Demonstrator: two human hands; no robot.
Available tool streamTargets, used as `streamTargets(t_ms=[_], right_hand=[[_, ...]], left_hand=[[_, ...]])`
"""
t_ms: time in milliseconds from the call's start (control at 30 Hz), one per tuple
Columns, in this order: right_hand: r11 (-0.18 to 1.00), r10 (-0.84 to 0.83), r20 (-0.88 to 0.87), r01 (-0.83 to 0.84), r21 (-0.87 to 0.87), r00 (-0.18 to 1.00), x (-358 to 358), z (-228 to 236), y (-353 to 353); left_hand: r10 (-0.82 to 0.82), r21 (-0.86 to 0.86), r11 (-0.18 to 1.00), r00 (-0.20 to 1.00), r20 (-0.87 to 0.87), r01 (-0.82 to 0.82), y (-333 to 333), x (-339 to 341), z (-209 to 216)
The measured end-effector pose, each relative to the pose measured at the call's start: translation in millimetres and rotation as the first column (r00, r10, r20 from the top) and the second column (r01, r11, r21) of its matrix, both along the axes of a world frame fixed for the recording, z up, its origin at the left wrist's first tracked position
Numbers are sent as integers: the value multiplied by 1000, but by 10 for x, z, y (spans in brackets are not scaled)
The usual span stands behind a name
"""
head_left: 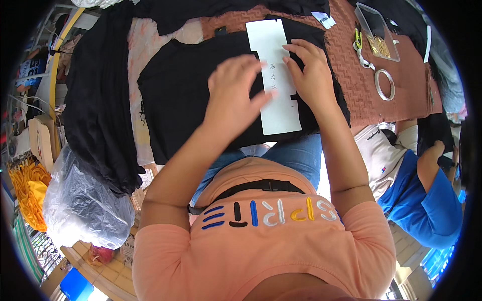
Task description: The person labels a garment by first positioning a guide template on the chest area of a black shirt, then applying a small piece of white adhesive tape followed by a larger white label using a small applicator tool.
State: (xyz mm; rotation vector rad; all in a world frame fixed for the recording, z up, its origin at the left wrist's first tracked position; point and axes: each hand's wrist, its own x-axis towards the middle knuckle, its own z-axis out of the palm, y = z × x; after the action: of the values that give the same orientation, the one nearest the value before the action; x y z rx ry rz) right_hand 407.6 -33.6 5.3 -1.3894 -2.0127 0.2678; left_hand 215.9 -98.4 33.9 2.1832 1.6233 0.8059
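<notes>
- Left hand (232, 95): motion-blurred, thumb and fingers parted, closed on nothing visible; tips over the card's left side, contact unclear.
- Right hand (312, 75): fingers loosely bent, thumb and forefinger apart, tips at the card's right edge, apparently touching; no pinch visible.
- Between the hands: long white card strip with notched edges and handwriting (282, 83), lying lengthwise away from the wearer on dark cloth, near end close to the cloth's near edge.
- Under it: broad piece of black fabric (181, 95), mostly flat, faintly rippled.
- Handling, judged: smooth the fabric outward first; press the card lightly with spread fingertips at both sides, since sliding would drag the soft layer. Keep the notches uncovered and check the card's line against the near edge.
- Farther right: brown textured table cover (359, 95), bearing a pale ring-shaped roll (377, 83) and a clear plastic box (371, 25) of gold-coloured bits.
- Beyond, lower right: a blue-sleeved co-worker (427, 205).
</notes>
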Motion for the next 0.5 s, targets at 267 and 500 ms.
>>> streamTargets(t_ms=[267,500], right_hand=[[999,51,98,-51,3,994,-53,-161,70],[998,58,156,-56,-21,986,-97,-152,136]], left_hand=[[-144,-72,989,968,-205,132,-556,91,-64],[-117,-59,992,973,-197,107,-562,97,-39]])
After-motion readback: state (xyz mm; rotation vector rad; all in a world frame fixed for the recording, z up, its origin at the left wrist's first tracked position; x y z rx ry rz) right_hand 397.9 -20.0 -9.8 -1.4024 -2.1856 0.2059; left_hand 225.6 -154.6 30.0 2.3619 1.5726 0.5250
